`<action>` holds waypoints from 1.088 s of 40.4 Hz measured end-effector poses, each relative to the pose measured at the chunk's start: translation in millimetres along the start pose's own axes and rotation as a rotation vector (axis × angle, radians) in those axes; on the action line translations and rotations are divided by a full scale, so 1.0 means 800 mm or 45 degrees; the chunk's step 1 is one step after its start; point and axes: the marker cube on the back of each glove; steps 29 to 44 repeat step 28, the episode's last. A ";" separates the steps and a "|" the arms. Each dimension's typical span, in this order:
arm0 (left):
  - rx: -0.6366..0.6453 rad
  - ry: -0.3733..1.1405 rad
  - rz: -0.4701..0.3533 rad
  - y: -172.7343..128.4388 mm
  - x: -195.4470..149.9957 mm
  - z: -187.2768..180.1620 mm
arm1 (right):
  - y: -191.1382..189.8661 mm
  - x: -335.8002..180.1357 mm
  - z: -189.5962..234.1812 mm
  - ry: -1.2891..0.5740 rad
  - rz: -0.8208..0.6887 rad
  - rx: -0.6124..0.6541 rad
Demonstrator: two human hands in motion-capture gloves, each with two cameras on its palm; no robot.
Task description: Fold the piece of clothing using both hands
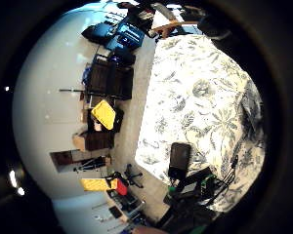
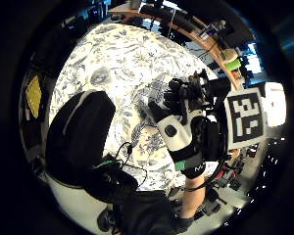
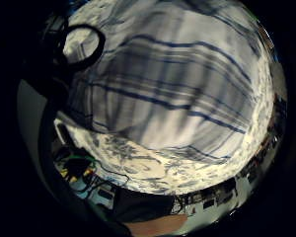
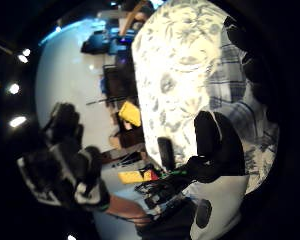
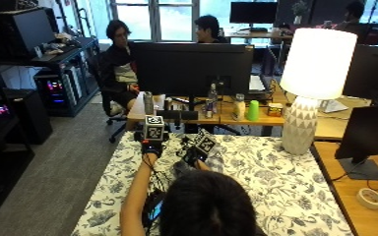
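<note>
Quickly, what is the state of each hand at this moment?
Left hand: open, raised off the table, holding nothing.
Right hand: closed, gripping the plaid garment.

1. We see the tabletop (image 5: 287, 172) covered in white cloth with a grey-blue floral print.
2. We see the piece of clothing (image 3: 177, 84) in white with dark blue plaid stripes.
3. We see both hands in black gloves: left (image 5: 151, 146), right (image 5: 192, 156).
4. We see a white lamp (image 5: 313, 73).
</note>
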 end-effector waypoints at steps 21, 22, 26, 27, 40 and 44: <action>-0.020 0.054 0.047 -0.055 0.005 0.020 | 0.096 -0.016 -0.267 0.003 -0.055 0.408; -0.018 0.051 0.042 -0.052 0.005 0.018 | 0.094 -0.010 -0.271 0.040 -0.046 0.450; -0.034 -0.013 -0.017 -0.004 -0.009 -0.013 | 0.088 0.000 -0.278 0.010 -0.186 0.523; -0.032 -0.020 -0.022 0.003 -0.011 -0.018 | 0.084 0.002 -0.278 -0.021 -0.256 0.527; -0.030 -0.022 -0.023 0.006 -0.011 -0.021 | 0.081 0.003 -0.279 -0.040 -0.303 0.531; -0.030 -0.022 -0.023 0.006 -0.011 -0.021 | 0.081 0.003 -0.279 -0.040 -0.303 0.531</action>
